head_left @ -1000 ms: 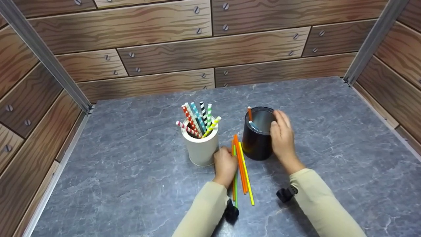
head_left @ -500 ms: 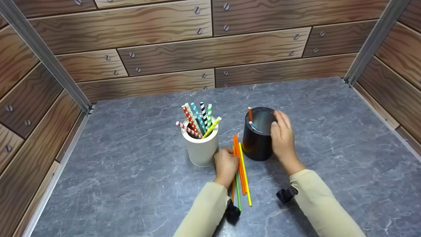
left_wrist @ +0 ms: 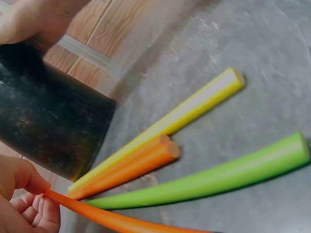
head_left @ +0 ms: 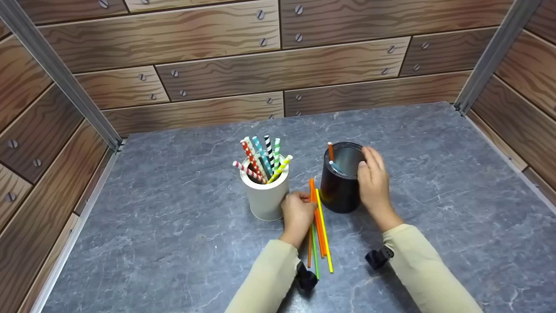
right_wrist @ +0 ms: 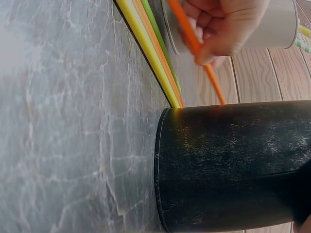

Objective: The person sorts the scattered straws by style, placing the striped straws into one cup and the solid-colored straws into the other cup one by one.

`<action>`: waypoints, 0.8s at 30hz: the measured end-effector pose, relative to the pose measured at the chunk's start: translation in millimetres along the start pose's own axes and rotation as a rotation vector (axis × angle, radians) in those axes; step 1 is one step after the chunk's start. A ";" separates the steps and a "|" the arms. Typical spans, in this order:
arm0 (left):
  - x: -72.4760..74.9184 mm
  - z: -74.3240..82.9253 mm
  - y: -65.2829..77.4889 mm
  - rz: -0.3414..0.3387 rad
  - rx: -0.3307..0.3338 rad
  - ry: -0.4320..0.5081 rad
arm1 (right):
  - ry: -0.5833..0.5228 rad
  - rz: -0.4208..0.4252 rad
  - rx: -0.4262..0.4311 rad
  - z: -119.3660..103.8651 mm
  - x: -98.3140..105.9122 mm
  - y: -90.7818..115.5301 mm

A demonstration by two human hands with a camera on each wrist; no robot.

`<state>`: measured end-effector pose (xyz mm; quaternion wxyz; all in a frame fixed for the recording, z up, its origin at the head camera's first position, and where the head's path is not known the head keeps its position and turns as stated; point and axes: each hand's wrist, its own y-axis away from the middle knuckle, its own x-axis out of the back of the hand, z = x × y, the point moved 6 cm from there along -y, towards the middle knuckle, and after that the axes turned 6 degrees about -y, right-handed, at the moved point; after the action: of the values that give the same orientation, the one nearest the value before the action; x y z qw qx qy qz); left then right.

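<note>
My left hand (head_left: 299, 219) pinches a plain orange straw (right_wrist: 214, 82) between thumb and fingers, its far part lifted off the table. Right beside it lie a yellow straw (head_left: 325, 243), a green straw (left_wrist: 233, 172) and orange straws (left_wrist: 141, 167), loosely bunched. At the black cup (head_left: 341, 193), my right hand (head_left: 374, 189) grips the right side, fingers by the rim and thumb in front. Inside that cup lean an orange-brown straw (head_left: 330, 152) and a blue straw (head_left: 333, 165). The white cup (head_left: 266, 203) stands just left of my left hand.
Striped and dotted paper straws (head_left: 269, 150) of several colours stick up from the white cup. The grey marbled table (head_left: 173, 217) spreads all around, with wood-plank-patterned walls (head_left: 217, 78) at the back and both sides.
The left hand has shifted slightly, and its fingers now part the orange straw from the bunch. The green and yellow straws' near ends have moved a little. The right hand and both cups keep their places.
</note>
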<state>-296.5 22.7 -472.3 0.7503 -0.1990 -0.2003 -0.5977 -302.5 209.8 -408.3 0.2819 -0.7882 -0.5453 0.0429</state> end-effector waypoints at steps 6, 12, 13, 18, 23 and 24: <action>2.2 5.5 0.0 -0.021 -0.021 0.042 | 0.007 0.006 0.002 0.9 0.4 0.2; 3.8 4.6 0.9 -0.024 -0.011 0.117 | 0.008 0.002 -0.001 1.1 -0.4 1.1; 4.7 5.0 1.0 -0.020 -0.016 0.132 | 0.008 0.001 -0.002 1.1 -0.5 1.2; 12.9 11.4 2.3 0.015 -0.049 0.195 | 0.009 -0.002 0.003 0.9 -0.3 0.9; 20.3 22.2 3.9 0.041 -0.093 0.229 | 0.021 0.000 0.006 1.2 0.1 0.3; 21.7 25.0 4.2 0.047 -0.108 0.230 | 0.021 0.001 0.006 1.3 0.1 0.2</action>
<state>-289.5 19.4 -439.8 0.7705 -0.1737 -0.0757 -0.6086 -302.8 210.3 -409.4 0.2899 -0.7882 -0.5417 0.0366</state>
